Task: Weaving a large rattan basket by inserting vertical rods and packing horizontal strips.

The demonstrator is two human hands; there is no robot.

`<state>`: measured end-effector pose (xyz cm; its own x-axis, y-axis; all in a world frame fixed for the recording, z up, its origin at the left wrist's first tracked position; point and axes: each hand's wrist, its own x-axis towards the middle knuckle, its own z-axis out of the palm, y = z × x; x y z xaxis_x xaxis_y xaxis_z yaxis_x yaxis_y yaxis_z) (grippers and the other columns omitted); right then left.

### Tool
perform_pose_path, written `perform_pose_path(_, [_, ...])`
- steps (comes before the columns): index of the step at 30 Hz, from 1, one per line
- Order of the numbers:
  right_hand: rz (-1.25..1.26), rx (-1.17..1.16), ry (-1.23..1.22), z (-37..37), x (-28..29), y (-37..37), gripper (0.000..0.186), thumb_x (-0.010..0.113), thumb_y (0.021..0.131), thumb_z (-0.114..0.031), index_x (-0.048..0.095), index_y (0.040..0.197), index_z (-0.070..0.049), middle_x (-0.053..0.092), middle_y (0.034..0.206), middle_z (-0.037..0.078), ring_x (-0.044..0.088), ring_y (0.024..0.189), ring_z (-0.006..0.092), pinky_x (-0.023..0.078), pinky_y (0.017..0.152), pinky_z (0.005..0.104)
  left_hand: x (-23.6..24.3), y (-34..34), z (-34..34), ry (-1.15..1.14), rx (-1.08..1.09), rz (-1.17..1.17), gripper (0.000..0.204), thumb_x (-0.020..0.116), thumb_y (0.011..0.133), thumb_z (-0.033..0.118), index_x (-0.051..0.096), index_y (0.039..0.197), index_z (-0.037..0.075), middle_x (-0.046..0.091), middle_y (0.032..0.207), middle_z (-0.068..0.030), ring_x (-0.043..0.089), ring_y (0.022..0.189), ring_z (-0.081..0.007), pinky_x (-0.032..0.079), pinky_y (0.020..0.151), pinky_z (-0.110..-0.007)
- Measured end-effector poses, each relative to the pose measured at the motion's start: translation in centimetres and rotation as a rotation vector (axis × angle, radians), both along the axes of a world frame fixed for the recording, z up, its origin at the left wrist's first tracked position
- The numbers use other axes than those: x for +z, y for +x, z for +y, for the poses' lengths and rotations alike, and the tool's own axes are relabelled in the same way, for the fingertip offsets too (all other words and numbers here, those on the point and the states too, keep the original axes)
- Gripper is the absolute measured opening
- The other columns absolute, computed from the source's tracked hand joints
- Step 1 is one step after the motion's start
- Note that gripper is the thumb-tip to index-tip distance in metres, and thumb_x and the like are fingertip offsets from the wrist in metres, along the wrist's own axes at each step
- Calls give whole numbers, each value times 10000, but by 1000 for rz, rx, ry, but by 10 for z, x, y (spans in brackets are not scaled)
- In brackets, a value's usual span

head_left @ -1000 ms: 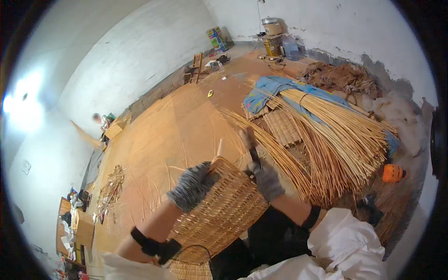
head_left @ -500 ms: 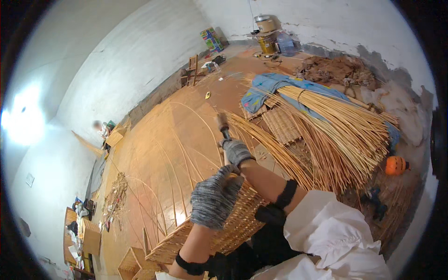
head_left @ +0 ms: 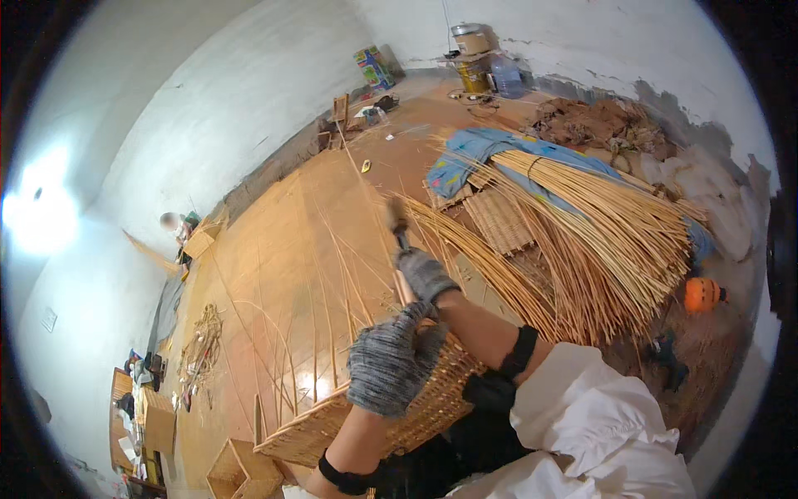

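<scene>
A partly woven wicker basket (head_left: 416, 413) lies across my lap, with long bare rods (head_left: 326, 320) rising from its far edge. My left hand (head_left: 391, 366), in a grey knitted glove, is closed at the basket's upper edge; what lies beneath its fingers is hidden. Just beyond it, my right hand (head_left: 426, 274), gloved too, is closed around a tool (head_left: 398, 220) with a brown cylindrical end and a dark neck. The tool is blurred, and its lower part is covered by the hand. A pale strip shows below the right hand.
To the right lie bundles of peeled rods (head_left: 594, 224) by a blue cloth (head_left: 482, 154) and a flat woven panel (head_left: 499, 220). An orange round object (head_left: 704, 295) is farther right. Wooden box frames (head_left: 237, 472) stand at lower left. Another person (head_left: 179, 229) sits far left.
The basket's bare rods have swung and shifted. My left hand has moved slightly right and stays at the basket's edge. The right hand still grips the tool, lying slightly lower.
</scene>
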<state>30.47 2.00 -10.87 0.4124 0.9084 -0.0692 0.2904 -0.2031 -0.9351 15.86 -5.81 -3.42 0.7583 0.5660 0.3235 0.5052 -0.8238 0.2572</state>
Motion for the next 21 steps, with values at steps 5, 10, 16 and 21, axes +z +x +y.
perform_pose_path(5, [-92,121,110,21,-16,-2,344,375,870,-321,537,1030,-64,613,723,169,615,663,249,496,630,348,-1,3,4,40,-13,-11,213,617,754,298,575,908,156,593,627,-116,588,582,-289,463,537,-380])
perform_pose_path(10, [100,15,50,-8,18,-17,386,370,870,-373,545,977,-46,611,758,192,601,720,321,482,665,396,2,-7,1,71,-86,-13,248,605,762,314,571,938,142,602,647,-114,590,596,-309,463,528,-396])
perform_pose_path(16, [-178,-129,161,-9,4,-1,361,407,853,-368,554,916,-44,584,686,198,584,681,354,467,604,396,-8,1,3,41,-12,-49,338,687,686,342,564,933,145,622,682,-86,608,632,-278,478,565,-363])
perform_pose_path(21, [-373,-310,581,-93,-18,60,160,472,832,-235,541,874,-97,549,659,153,550,608,276,434,543,366,-3,-7,30,-111,-28,60,521,757,591,374,525,979,116,625,776,-123,616,746,-280,488,660,-345])
